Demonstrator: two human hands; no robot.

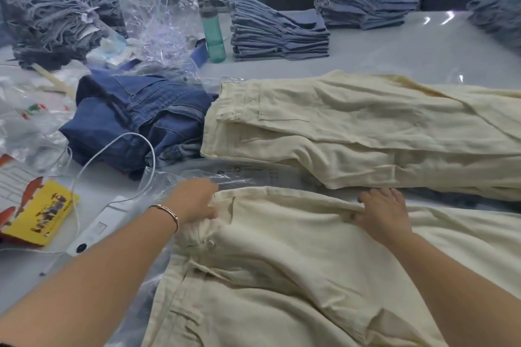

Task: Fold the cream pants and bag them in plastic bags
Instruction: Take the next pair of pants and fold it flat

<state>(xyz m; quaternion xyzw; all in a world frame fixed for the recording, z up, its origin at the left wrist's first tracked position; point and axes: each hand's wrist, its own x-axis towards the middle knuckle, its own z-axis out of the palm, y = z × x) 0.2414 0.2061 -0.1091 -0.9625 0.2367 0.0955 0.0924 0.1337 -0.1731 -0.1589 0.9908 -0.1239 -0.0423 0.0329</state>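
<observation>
Left hand [194, 200], lower centre of frame: fingers [210, 213] curled onto the waistband corner of the near cream pants [282, 262], seemingly pinching the cloth, though the fingertips are partly hidden in the fold; a thin bracelet [166, 213] on the wrist. Right hand [384, 213], right of centre: fingers [363, 200] spread and flat, pressing down on the upper edge of the same pants, gripping nothing.

Near pants lie unfolded across the lower half of the frame, waist to the left, drawstring showing, legs running off the right edge; cloth wrinkled. A clear plastic bag [242, 177] lies flat on the worktop [408, 45] just beyond the waistband, partly under it, empty as far as I can tell.

Second cream pants [366, 127], mid-right: laid lengthwise with legs together, not folded short, not bagged; they rest partly against a dark denim heap [135, 115] at centre left.

Further out: crumpled clear plastic [160, 22] upper left; green water bottle [212, 34]; stacks of folded blue garments [279, 34] along the top; yellow card [39, 211] and white cable [112, 146] at left.

Judgement: early in the job; no cream pair seen bagged; the near pair is being squared up at the waist; folding of both pairs and all bagging are left.
</observation>
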